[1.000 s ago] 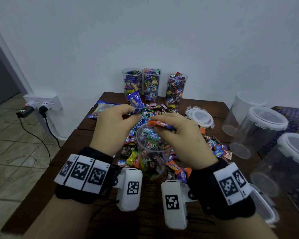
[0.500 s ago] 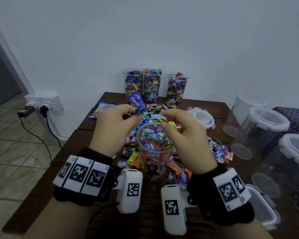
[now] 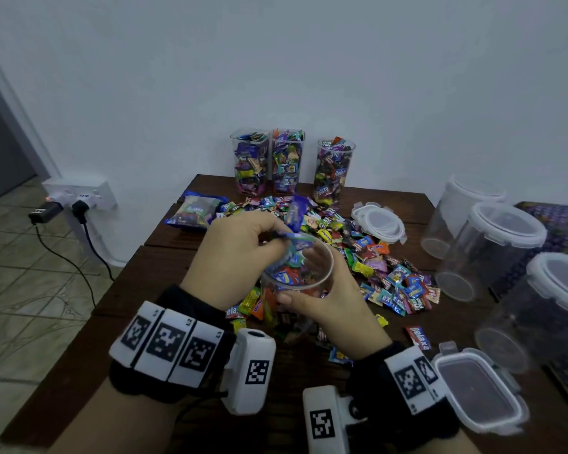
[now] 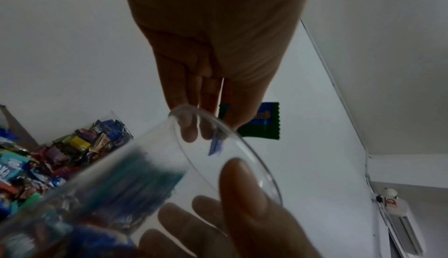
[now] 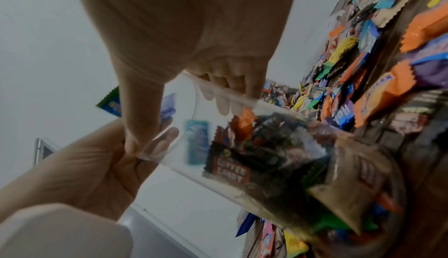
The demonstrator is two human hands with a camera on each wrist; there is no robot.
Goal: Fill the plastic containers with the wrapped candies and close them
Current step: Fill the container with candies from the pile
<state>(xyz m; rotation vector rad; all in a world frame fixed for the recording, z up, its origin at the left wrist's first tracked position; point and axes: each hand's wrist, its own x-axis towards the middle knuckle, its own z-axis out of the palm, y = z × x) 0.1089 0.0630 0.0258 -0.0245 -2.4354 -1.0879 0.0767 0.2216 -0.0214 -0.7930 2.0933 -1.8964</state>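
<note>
One clear round container (image 3: 295, 290), candy-filled to a little below its rim, sits tilted in my right hand (image 3: 328, 306): thumb on the near wall just under the rim, the other fingers wrapped round the far side (the right wrist view shows them through the plastic). It stands over the near part of the dark wooden table (image 3: 138, 290), amid the loose pile of wrapped candies (image 3: 384, 273).

My left hand (image 3: 240, 253) is at the rim, fingers curled, pinching candy wrappers (image 3: 295, 239) at the container's mouth; the left wrist view shows a green-and-blue wrapper (image 4: 261, 122) behind the fingertips.

Handling notes:
- The container wall looks thin, smooth and likely slippery. I judge it light even when nearly full, so a firm wrap high on the wall should do; squeezing hard may flex it.
- Tilted as it is, loose top candies could slide out.
- Wrappers are crinkly, light and slick, with serrated ends; best pinched by an end flap or scooped several at once.

Three filled containers (image 3: 286, 162) without lids stand at the far edge by the wall. A round lid (image 3: 379, 221) lies right of the pile; a rectangular clip lid (image 3: 476, 391) lies near my right wrist. Lidded empty tubs (image 3: 492, 244) wait at the right.
</note>
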